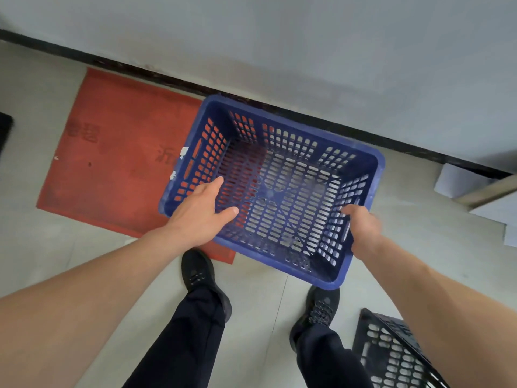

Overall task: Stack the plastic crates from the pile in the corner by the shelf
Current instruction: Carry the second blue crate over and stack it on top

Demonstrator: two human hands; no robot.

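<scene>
A blue perforated plastic crate [282, 152] sits in front of me, partly over a red mat, its open top facing up. My right hand [363, 231] is closed around the crate's right rim at the handle slot. My left hand [200, 217] hovers over the crate's near-left corner with fingers spread, holding nothing; I cannot tell whether it touches the rim. A black perforated crate [391, 351] lies at the lower right, partly hidden behind my right forearm.
A red floor mat [112, 163] with faded characters lies left of the crate. A grey wall [279, 37] with a black baseboard [391, 138] runs behind. White and beige flat boards [481, 191] lean at the right edge. My two black shoes stand on the pale floor.
</scene>
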